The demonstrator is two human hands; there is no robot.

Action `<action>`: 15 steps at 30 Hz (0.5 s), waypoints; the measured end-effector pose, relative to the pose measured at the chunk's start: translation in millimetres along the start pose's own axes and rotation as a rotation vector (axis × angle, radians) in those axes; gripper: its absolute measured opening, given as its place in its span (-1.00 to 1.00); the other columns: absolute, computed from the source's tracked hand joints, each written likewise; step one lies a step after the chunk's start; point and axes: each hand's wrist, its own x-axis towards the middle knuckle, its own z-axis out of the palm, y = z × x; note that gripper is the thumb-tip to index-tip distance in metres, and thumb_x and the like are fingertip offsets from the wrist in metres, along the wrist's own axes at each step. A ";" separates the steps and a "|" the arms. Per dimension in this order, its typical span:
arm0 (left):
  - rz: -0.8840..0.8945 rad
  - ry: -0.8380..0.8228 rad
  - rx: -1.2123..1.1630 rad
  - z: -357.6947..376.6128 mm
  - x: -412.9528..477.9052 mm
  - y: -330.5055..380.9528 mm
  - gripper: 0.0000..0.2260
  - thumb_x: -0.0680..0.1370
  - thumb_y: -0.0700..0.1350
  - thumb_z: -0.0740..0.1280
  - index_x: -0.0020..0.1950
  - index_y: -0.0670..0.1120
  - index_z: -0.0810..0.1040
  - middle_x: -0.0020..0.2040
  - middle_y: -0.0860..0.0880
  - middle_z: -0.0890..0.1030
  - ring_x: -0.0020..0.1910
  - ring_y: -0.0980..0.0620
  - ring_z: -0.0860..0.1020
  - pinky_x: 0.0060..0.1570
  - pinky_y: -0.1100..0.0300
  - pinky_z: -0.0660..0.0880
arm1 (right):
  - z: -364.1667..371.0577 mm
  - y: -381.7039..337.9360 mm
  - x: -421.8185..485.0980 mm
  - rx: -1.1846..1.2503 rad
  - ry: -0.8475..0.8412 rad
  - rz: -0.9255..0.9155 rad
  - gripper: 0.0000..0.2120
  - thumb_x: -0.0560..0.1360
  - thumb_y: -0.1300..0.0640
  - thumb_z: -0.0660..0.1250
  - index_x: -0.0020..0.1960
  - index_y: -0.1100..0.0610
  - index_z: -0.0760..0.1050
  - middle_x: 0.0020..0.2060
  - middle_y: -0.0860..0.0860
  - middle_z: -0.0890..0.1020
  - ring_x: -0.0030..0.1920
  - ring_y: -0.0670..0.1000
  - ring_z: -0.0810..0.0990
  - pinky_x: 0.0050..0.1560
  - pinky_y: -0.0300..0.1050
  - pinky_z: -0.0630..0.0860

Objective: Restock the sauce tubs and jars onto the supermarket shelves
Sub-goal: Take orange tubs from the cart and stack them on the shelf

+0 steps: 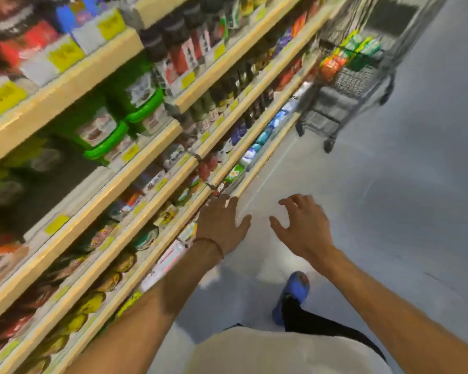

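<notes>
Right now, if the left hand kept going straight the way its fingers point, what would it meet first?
Probably the pale wooden edge of the lowest shelf: the open, empty left hand points up the aisle along it. Depth is unclear, so it might pass alongside over the grey floor.

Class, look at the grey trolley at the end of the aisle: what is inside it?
The trolley holds green and orange packets heaped near the top. Blur hides what they are, and anything beneath them is covered.

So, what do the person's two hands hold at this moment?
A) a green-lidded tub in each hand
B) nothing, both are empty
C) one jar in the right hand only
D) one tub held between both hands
B: the left hand and right hand hang over the floor with fingers spread, nothing in them.
</notes>
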 end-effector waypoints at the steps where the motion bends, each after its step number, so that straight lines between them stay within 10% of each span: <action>1: 0.025 0.006 0.017 -1.7 19.6 18.6 -0.41 0.62 0.28 0.14 0.55 -0.02 0.32 0.53 -0.11 0.36 0.47 -0.17 0.35 0.37 -0.04 0.34 | -6.3 18.9 11.7 0.002 0.005 0.012 -0.51 0.51 -0.20 0.34 0.29 0.09 0.60 0.18 0.07 0.63 0.23 0.17 0.54 0.16 0.10 0.50; 15: 0.209 0.078 0.124 -33.2 255.4 221.1 -0.46 0.60 0.32 0.08 0.43 0.03 0.44 0.36 -0.03 0.47 0.31 -0.08 0.43 0.27 -0.05 0.37 | -88.0 238.8 190.8 -0.013 0.079 0.123 -0.51 0.54 -0.26 0.28 0.29 0.05 0.60 0.21 0.02 0.65 0.22 0.07 0.55 0.15 0.00 0.52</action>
